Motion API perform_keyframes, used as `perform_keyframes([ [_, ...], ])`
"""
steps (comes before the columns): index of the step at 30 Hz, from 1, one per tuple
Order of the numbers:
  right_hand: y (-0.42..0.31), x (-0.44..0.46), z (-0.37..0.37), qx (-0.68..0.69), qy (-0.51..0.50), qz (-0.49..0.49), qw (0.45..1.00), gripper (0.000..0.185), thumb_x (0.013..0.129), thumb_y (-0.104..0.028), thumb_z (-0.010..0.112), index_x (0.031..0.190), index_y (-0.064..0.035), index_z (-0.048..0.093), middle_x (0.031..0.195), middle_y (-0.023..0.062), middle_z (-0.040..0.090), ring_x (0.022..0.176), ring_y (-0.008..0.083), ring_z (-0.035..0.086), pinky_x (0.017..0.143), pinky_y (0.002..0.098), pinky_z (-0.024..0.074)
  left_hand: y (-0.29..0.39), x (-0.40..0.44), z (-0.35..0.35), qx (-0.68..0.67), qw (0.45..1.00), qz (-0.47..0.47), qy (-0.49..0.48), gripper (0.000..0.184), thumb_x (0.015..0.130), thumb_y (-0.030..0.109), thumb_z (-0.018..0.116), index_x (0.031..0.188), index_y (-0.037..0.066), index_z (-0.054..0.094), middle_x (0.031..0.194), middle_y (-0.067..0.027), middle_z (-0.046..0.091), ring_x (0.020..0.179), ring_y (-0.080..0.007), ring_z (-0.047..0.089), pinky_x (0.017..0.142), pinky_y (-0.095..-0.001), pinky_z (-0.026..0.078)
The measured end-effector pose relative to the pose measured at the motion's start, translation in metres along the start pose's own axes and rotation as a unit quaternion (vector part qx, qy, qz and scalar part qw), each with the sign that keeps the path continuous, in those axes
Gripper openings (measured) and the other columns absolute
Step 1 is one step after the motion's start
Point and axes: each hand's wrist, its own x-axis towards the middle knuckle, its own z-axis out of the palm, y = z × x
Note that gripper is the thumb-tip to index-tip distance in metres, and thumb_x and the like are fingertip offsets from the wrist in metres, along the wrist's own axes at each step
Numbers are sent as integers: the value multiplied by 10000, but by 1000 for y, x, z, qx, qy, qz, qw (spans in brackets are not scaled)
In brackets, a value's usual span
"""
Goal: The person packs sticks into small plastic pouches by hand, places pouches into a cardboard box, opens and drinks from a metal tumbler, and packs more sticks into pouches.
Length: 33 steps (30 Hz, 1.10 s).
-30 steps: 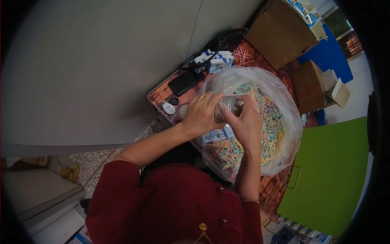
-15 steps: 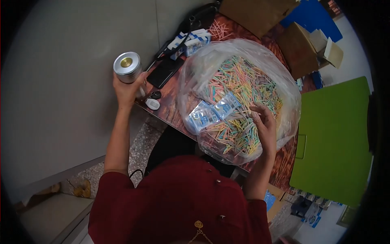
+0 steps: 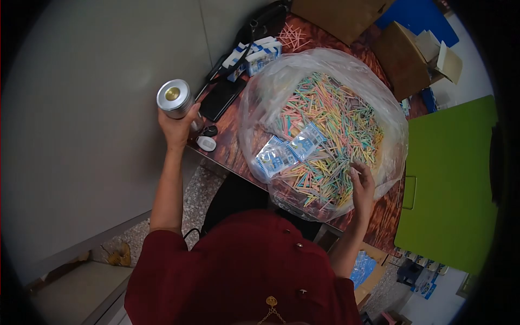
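Note:
My left hand (image 3: 177,128) is wrapped round a metal canister (image 3: 174,96) with a gold disc on its lid, over the table's left corner. A large clear plastic bag (image 3: 260,92) lies open on the table, full of thin pastel-coloured sticks (image 3: 330,111). Two joined blue-and-white packets (image 3: 290,150) rest on the sticks. Over the bag's right part is my right hand (image 3: 364,181), its fingers curled with thumb near fingertips; whatever they hold, if anything, is too small to make out.
A black phone (image 3: 222,99) and a white key fob (image 3: 206,143) lie left of the bag. Behind are small boxes (image 3: 264,57), pink sticks (image 3: 293,37), a black handbag (image 3: 260,24) and cardboard boxes (image 3: 402,62). A green panel (image 3: 449,184) stands at the right.
My hands have parted from around the canister; the left carried it to the left. Since half a second ago, my right hand has shifted slightly down and right over the sticks.

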Motion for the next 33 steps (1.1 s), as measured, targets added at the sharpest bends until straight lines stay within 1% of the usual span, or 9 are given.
perform_keyframes([
  [3,-3,9,18,-5,-14,-47,999,272,915,-109,598,1169,-15,577,1064,71,628,983,144,582,866,269,458,-13,-3,0,-26,1000,0,0,561,664,121,850,1119,4,544,1036,-69,616,931,-166,606,842,-311,485],
  [8,-21,31,62,-45,-38,-1,998,285,879,-127,640,1135,-9,595,1029,71,613,895,146,590,789,269,467,-26,-8,-5,-24,1000,-10,-6,556,676,72,825,1145,1,533,1058,-80,606,951,-178,600,855,-321,484],
  [12,-5,66,95,-298,64,-226,925,402,722,-219,759,1058,-37,633,957,144,578,941,314,553,846,400,447,-25,-7,-7,10,1000,-10,-20,590,705,70,802,1193,0,479,1063,-78,589,940,-187,598,862,-324,479],
  [16,5,78,95,-288,33,-160,944,338,681,-206,779,939,-33,646,940,137,586,965,324,540,851,404,418,-6,-21,-8,57,998,-6,16,455,824,167,731,1170,7,483,1049,-73,558,992,-152,527,888,-281,427],
  [17,6,78,92,-253,68,-213,941,271,700,-196,759,869,-23,638,853,137,609,863,316,578,764,398,442,-7,-33,-12,58,998,-5,15,455,824,167,731,1170,7,483,1049,-73,558,992,-152,527,888,-281,427],
  [19,-1,70,82,-136,32,-73,987,236,747,-204,727,852,-16,629,739,143,611,720,312,597,657,391,451,-10,-63,-24,45,989,-46,132,335,871,144,680,1133,31,504,1001,-46,554,924,-121,531,826,-256,434],
  [23,12,51,69,-155,28,-78,985,152,843,-209,643,888,-64,645,719,136,615,675,323,595,596,389,452,35,-119,10,18,987,-76,-141,214,877,97,657,1061,42,564,967,-14,579,872,-88,549,770,-233,445],
  [26,-2,41,68,-197,9,-149,969,119,862,-170,606,907,-74,659,753,130,630,714,328,615,611,398,474,71,-112,76,58,896,-51,-438,294,814,78,713,1074,15,592,1043,-77,627,903,-91,576,784,-247,459],
  [33,-6,38,59,-119,-31,-155,980,164,849,-160,627,979,-64,655,865,138,646,802,327,624,693,380,488,54,-132,179,-68,848,-188,-491,216,752,87,775,908,6,650,842,-31,664,770,-81,599,714,-236,472],
])
